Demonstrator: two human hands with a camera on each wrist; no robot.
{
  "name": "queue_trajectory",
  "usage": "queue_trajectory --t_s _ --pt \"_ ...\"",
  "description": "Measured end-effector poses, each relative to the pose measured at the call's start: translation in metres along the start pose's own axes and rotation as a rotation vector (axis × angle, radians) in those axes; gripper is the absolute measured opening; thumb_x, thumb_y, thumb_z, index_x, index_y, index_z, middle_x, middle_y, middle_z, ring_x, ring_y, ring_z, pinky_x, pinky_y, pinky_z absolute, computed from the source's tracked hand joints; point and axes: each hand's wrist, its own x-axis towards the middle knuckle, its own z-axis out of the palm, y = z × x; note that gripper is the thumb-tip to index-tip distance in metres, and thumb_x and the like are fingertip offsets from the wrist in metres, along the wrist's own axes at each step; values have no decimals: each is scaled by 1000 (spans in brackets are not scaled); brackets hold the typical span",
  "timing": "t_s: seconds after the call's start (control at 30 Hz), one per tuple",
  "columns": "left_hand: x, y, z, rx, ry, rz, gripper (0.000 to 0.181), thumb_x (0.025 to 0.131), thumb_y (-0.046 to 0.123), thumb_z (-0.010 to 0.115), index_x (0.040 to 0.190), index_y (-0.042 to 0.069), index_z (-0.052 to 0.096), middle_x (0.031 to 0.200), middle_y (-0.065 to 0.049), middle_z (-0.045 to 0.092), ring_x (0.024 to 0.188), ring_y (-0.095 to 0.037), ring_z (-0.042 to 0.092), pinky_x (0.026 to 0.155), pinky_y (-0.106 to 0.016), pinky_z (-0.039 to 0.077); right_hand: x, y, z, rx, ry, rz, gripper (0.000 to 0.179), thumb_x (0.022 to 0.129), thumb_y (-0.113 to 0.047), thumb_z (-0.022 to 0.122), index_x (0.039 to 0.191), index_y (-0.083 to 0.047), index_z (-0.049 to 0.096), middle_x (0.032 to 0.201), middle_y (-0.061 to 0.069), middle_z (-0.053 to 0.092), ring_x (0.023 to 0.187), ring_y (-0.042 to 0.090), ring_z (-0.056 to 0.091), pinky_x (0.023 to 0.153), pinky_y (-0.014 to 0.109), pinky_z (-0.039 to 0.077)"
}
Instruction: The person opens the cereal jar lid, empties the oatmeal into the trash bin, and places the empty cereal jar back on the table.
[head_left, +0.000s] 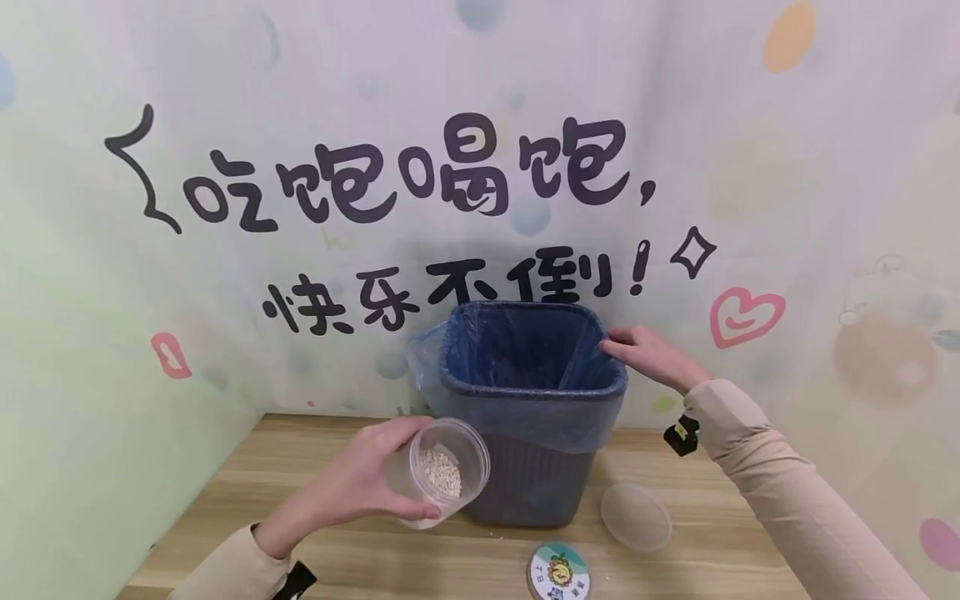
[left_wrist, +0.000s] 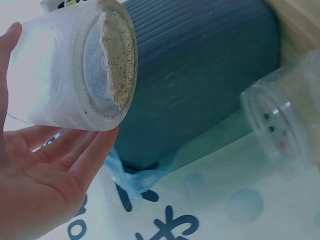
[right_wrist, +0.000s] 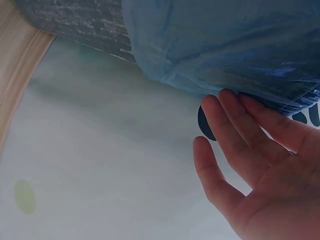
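My left hand grips a clear plastic jar, its mouth tilted up towards the head camera, in front of the trash bin. Small pale granules lie inside it; the left wrist view shows them heaped at the base. The blue-grey trash bin stands upright, lined with a translucent blue bag folded over its rim. At the bin's right side my right hand holds the rim. In the right wrist view its fingers lie against the outside of the bag.
A clear round lid lies right of the bin on the wooden table. Nearer the front is a round disc with a printed cartoon. Another clear jar appears in the left wrist view. A printed wall stands behind.
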Motion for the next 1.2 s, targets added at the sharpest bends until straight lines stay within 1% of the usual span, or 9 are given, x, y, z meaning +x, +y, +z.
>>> queue_trajectory --t_s 0.17,0.27,0.47,0.6,0.77,0.87,0.93,1.0,1.2 --pt "13 5 -13 3 2 -18 78 64 43 88 123 1 58 112 -5 66 102 -21 63 86 -38 52 0 0 0 6 11 -2 36 100 -23 45 112 5 64 100 10 68 91 22 61 86 45 47" --pt "18 7 -21 -16 -2 -58 77 66 41 87 125 3 58 111 -5 67 101 -21 64 86 -38 52 1 0 0 8 16 -8 35 100 -22 45 111 5 65 99 9 68 90 21 61 85 42 47" --pt "25 5 -33 -48 10 -125 78 66 37 88 129 3 56 111 -6 66 101 -22 64 84 -37 53 -1 -1 0 32 7 -8 36 101 -21 45 115 7 63 102 12 68 93 22 61 87 43 47" --pt "29 3 -42 -76 29 -203 76 67 32 88 129 2 55 110 -9 66 103 -26 64 85 -42 53 0 0 0 31 8 -6 36 101 -21 45 114 6 64 102 10 68 92 21 61 86 42 47" --pt "34 -4 -54 -101 56 -295 72 70 27 87 129 2 54 109 -9 65 102 -28 64 85 -44 52 0 0 1 31 19 1 36 101 -22 46 114 6 64 101 10 67 92 22 60 85 41 47" --pt "39 -10 -60 -101 82 -318 70 71 24 86 130 2 54 111 -11 64 101 -28 63 85 -43 53 0 0 1 31 21 -1 36 101 -22 46 114 6 64 101 11 67 91 22 60 85 42 47" --pt "42 -15 -64 -100 94 -331 69 72 23 86 130 1 54 114 -14 63 101 -29 63 85 -43 53 1 1 1 31 19 2 36 101 -23 46 113 5 64 100 10 68 90 21 60 85 41 47" --pt "46 -19 -68 -100 101 -355 68 74 25 84 130 2 54 116 -16 62 100 -31 64 83 -44 53 1 1 1 25 19 1 35 101 -23 46 111 5 65 98 9 68 88 20 60 84 40 47" --pt "58 -30 -76 -70 121 -435 63 76 30 82 128 6 56 113 -14 64 98 -33 65 75 -44 55 1 1 1 12 24 -5 34 100 -21 46 110 5 65 98 9 68 88 20 60 82 40 47"
